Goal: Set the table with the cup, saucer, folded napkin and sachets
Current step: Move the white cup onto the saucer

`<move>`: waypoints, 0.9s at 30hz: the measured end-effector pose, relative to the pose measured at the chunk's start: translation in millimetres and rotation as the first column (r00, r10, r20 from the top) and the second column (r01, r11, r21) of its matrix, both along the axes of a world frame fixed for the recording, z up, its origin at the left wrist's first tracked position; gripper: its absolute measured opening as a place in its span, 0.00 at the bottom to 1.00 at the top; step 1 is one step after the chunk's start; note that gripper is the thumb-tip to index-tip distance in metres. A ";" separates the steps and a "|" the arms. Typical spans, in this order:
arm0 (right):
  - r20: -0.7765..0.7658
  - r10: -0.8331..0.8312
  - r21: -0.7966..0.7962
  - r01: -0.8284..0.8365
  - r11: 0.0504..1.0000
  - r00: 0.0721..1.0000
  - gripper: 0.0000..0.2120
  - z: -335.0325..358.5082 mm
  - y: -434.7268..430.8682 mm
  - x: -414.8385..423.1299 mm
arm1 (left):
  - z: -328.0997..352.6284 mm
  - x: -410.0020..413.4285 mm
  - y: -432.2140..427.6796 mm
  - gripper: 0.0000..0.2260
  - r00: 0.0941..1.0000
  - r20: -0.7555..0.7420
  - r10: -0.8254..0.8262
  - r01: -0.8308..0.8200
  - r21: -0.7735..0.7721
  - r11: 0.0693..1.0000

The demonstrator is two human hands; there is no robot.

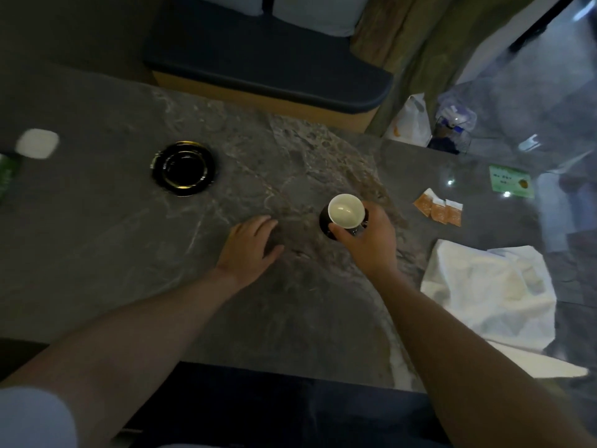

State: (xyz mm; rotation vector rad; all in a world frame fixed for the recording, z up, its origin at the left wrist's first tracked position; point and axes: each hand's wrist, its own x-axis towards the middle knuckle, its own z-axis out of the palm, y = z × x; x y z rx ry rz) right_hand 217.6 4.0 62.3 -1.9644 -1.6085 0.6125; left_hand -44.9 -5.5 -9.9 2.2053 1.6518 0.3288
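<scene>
The right hand (pixel 368 240) curls its fingers around the cup (pixel 345 211), whose mouth points up. Left of the cup, the left hand (pixel 250 250) rests flat, fingers straight, on the tabletop (pixel 129 253).

The right grip (pixel 365 236) held the cup (pixel 345 211) over mid-table (pixel 129 253), fingers curled round it. The left grip (pixel 252 247) rested flat on the table, just left. The saucer (pixel 184 168) sat far left; the sachets (pixel 439 210) and napkin (pixel 487 286) lay right.
</scene>
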 end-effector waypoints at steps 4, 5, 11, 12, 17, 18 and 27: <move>-0.048 0.040 0.000 -0.040 0.999 0.998 0.34 -0.7 10.7 -67.2 | -3.7 -79.1 -4.9 0.27 0.988 -0.061 0.139 -0.135 0.064 0.989; -0.052 0.052 0.002 -0.052 0.999 0.997 0.34 -1.2 13.9 -83.5 | -5.1 -97.9 -5.7 0.27 0.983 -0.071 0.168 -0.163 0.067 0.984; -0.075 0.106 0.007 -0.106 0.994 0.992 0.34 -4.7 35.9 -171.4 | -13.3 -197.0 -3.7 0.33 0.943 -0.162 0.291 -0.280 0.089 0.956; -0.078 0.115 0.012 -0.115 0.993 0.990 0.34 -5.0 39.4 -183.7 | -14.4 -209.8 -2.4 0.35 0.933 -0.178 0.313 -0.302 0.085 0.949; -0.085 0.154 0.025 -0.153 0.988 0.984 0.33 -9.1 59.7 -234.0 | -21.7 -258.2 7.7 0.45 0.895 -0.277 0.350 -0.362 0.008 0.932; -0.081 0.156 0.031 -0.154 0.988 0.984 0.33 -10.5 64.4 -241.9 | -24.8 -262.7 9.7 0.46 0.898 -0.281 0.339 -0.354 -0.001 0.935; -0.052 0.149 0.037 -0.148 0.988 0.987 0.34 -18.2 100.1 -291.2 | -40.6 -267.4 13.5 0.46 0.909 -0.264 0.322 -0.323 0.042 0.945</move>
